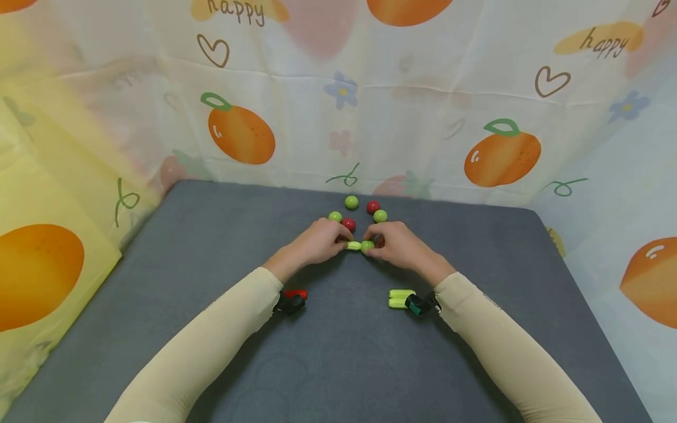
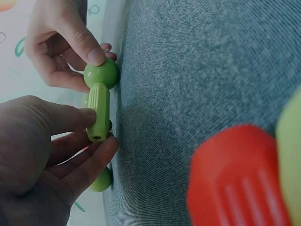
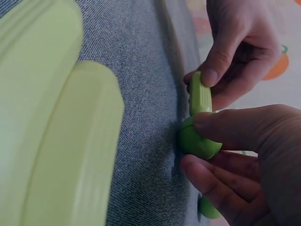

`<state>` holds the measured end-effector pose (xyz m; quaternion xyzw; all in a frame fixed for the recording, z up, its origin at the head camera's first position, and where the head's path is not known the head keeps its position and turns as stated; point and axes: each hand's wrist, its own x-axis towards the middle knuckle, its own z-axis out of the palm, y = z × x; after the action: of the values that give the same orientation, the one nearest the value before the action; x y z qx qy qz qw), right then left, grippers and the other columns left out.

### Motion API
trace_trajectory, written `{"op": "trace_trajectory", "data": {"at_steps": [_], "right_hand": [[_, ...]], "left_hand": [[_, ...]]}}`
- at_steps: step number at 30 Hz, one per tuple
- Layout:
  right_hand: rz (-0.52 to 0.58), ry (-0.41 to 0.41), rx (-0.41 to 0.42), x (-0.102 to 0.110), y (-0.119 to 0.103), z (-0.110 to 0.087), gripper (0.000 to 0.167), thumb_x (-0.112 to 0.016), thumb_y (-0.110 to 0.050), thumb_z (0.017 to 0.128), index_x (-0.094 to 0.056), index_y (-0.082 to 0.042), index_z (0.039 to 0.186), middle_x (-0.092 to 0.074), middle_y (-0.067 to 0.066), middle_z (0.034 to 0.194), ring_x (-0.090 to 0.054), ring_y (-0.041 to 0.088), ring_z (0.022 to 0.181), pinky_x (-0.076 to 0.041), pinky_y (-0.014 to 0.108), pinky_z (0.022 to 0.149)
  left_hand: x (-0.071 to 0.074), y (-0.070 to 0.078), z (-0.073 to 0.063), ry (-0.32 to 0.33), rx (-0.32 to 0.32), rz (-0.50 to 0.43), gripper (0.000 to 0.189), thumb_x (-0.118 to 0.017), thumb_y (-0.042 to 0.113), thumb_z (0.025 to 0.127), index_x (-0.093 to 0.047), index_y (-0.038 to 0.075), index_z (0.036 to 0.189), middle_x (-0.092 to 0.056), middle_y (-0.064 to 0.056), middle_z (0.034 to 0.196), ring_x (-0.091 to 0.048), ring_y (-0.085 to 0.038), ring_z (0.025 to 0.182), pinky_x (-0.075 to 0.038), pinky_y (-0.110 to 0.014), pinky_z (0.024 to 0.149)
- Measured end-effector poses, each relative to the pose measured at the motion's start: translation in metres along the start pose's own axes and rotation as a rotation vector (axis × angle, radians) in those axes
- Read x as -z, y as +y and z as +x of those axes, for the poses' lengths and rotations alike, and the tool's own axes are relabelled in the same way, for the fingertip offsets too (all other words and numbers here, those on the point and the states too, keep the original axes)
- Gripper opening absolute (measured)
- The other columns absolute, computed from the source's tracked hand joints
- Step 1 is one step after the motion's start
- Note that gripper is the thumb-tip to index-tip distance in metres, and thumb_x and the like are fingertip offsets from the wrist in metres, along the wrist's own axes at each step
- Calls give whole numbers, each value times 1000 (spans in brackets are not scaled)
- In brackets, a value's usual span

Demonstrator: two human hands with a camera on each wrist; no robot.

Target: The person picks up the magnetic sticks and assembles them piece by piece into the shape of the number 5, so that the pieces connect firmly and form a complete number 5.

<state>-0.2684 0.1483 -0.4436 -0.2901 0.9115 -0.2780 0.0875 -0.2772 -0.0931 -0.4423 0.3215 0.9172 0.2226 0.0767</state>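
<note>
"Can you see what the left hand [image 1: 324, 241] has got?"

"A pale green rod [image 2: 99, 110], ribbed along its side. The thumb and fingers are clamped on it, with its near end showing a small dark hole"

"And the right hand [image 1: 394, 245]?"

"Its thumb and fingers are closed around a green ball [image 1: 367, 247]. The rod's other end meets that ball, right between the two hands, over toward the far side of the grey table [image 1: 344, 364]. I can't tell from here whether the two are fixed together"

"There are more balls past the hands, aren't there?"

"Yes, three other green balls [image 1: 351, 202] and two red balls [image 1: 373, 207], in a loose cluster. One of the reds sits just beyond the gap between the hands"

"What's that by the left wrist?"

"A red piece [image 1: 300, 293], partly hidden behind a black wrist device [image 1: 291, 305]. Near the right wrist two more pale green rods [image 1: 400, 294] lie side by side, their ends covered by the other wrist device [image 1: 421, 304]"

"And the cloth [image 1: 402, 129] behind it all?"

"White, printed with oranges, hearts and the word happy, hanging just past the table's far edge"
</note>
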Motion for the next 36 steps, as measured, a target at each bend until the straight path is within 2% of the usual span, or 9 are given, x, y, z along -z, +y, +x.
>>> {"op": "trace_trajectory", "data": {"at_steps": [8, 12, 19, 23, 27, 31, 36], "right_hand": [[-14, 3, -3, 0, 4, -1, 17, -85, -19, 98, -80, -14, 113, -74, -1, 95, -68, 12, 79, -58, 35, 69], [-10, 0, 3, -1, 4, -1, 18, -85, -19, 98, -79, -14, 115, -73, -2, 95, -69, 12, 80, -59, 35, 70], [-10, 7, 11, 0, 4, -1, 20, -85, -19, 98, -80, -14, 116, -73, -3, 97, -69, 13, 84, -59, 36, 74], [-7, 1, 3, 0, 5, -2, 20, -85, -19, 98, -80, -14, 117, -74, -3, 98, -70, 13, 86, -59, 36, 74], [-7, -2, 3, -3, 6, -1, 20, -85, -19, 98, -80, -14, 117, -73, -3, 96, -69, 13, 85, -59, 36, 74], [-5, 4, 3, -4, 6, -2, 20, -85, -19, 98, -80, -14, 116, -73, -4, 94, -68, 12, 83, -59, 36, 74], [-2, 14, 1, -4, 6, -3, 20, -85, -18, 98, -80, -14, 117, -72, -4, 92, -68, 12, 81, -59, 36, 73]], "left_hand": [[-3, 1, 1, -4, -7, -1, 21, -71, 9, 106, -83, 9, 123, -79, -3, 115, -73, -18, 97, -59, -37, 89], [4, -2, -2, 24, 7, -23, 20, -72, 11, 105, -82, 8, 123, -79, -3, 111, -72, -18, 95, -59, -37, 87], [37, -18, 0, 182, 171, -74, 16, -74, 17, 106, -82, 9, 117, -76, -4, 106, -69, -22, 96, -57, -41, 85], [47, -30, 5, 218, 258, -117, 18, -74, 21, 107, -81, 7, 117, -75, -8, 113, -69, -27, 103, -57, -44, 90], [44, -38, 9, 207, 329, -140, 25, -76, 26, 106, -80, 5, 120, -76, -10, 117, -69, -29, 107, -57, -46, 93], [35, -42, 14, 163, 374, -155, 36, -75, 33, 106, -78, 5, 128, -75, -11, 122, -68, -30, 111, -56, -46, 96], [28, -42, 19, 145, 378, -147, 38, -75, 34, 106, -79, 4, 128, -76, -11, 121, -69, -30, 111, -56, -46, 96]]}}
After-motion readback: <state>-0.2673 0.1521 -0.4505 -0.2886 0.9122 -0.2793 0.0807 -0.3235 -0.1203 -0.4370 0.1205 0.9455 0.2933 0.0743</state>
